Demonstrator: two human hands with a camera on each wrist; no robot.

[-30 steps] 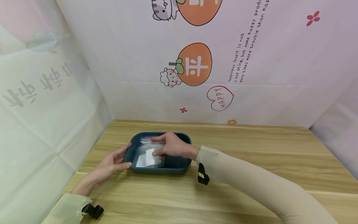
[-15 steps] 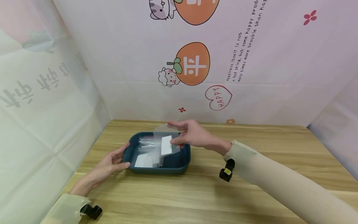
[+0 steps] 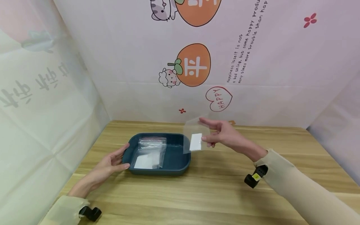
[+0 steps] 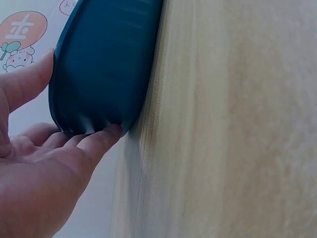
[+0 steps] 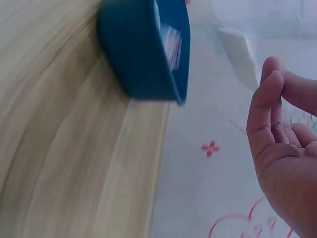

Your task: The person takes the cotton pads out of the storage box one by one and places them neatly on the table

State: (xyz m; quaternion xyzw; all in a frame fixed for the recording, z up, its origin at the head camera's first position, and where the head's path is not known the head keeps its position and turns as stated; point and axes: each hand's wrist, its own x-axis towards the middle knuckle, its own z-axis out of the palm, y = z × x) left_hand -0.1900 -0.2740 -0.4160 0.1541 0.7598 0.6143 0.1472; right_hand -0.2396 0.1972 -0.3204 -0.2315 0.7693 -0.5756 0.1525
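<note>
A dark blue-green tray [image 3: 175, 171] with rounded corners sits on the wooden table. My left hand [image 3: 108, 165] holds its left end, thumb and fingers set on the end wall and rim; this grip on the tray [image 4: 104, 64] also shows in the left wrist view. Inside the tray's left half lie clear zip bags [image 3: 152, 153] with white pieces in them. Right of the tray, raised above the table, my right hand [image 3: 225, 134] pinches a clear plastic bag [image 3: 192, 128] containing a white rectangle. Thumb and fingertips meet at its edge in the right wrist view.
The wooden table [image 3: 219, 193] extends right and forward of the tray. A printed white cloth [image 3: 140, 93] hangs behind its back edge, and another white sheet [image 3: 56, 131] stands close along the left side. Black cameras are strapped to both wrists.
My right hand has lifted the clear bag out of the tray and carried it right, past the tray's right end. The left hand has stayed at the tray's left end.
</note>
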